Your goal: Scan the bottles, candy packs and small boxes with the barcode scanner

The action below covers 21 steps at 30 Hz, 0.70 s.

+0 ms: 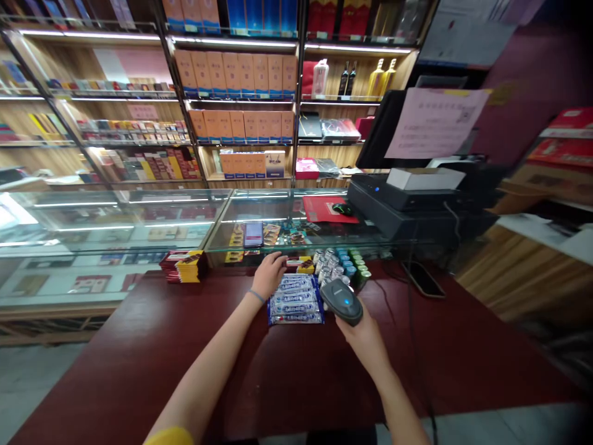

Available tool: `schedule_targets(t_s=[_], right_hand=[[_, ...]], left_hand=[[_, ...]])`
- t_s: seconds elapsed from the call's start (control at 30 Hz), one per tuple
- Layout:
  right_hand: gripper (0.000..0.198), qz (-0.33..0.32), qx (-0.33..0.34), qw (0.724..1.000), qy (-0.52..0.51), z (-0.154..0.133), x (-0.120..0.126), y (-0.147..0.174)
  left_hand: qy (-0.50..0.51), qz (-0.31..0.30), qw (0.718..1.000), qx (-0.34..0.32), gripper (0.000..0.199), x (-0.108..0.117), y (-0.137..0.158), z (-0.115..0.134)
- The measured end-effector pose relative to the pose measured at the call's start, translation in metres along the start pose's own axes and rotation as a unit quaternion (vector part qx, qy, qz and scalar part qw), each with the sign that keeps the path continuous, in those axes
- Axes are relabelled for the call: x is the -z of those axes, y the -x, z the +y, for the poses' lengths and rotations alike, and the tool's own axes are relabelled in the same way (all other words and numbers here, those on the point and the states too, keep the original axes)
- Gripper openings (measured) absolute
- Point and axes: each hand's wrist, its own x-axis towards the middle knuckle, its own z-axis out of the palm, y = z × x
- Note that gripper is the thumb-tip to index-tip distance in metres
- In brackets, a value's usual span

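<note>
My right hand (365, 337) is wrapped round a dark handheld barcode scanner (341, 300) with a lit blue dot, its head pointing forward. My left hand (269, 276) reaches over the far left corner of a row of blue-and-silver packets (296, 303). Its fingers are closed on the left end of a small red-and-yellow box (303, 264) behind those packets; the fingertips are partly hidden. Several silver-topped cans (328, 262) stand beside the box, with blue and green ones to their right. The scanner covers part of the nearest cans.
A stack of red-and-yellow boxes (185, 267) stands at the counter's left. A phone (253, 235) rests on the glass showcase (222, 216), and another phone (424, 279) lies at right. The scanner cable (412, 346) crosses the red-brown counter (208, 395). A monitor (382, 130) rises behind.
</note>
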Motion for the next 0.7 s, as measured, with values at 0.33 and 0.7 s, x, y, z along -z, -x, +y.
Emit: schedule_targets(t_s=[0.33, 0.7], right_hand=[[0.044, 0.011, -0.008, 1.000, -0.007, 0.007, 0.018, 0.001], [0.045, 0.011, 0.000, 1.000, -0.022, 0.009, 0.018, 0.002]], left_hand=[[-0.006, -0.055, 0.998, 0.028, 0.034, -0.070, -0.026, -0.013], [-0.365, -0.340, 0.867, 0.005, 0.017, -0.061, -0.051, 0.000]])
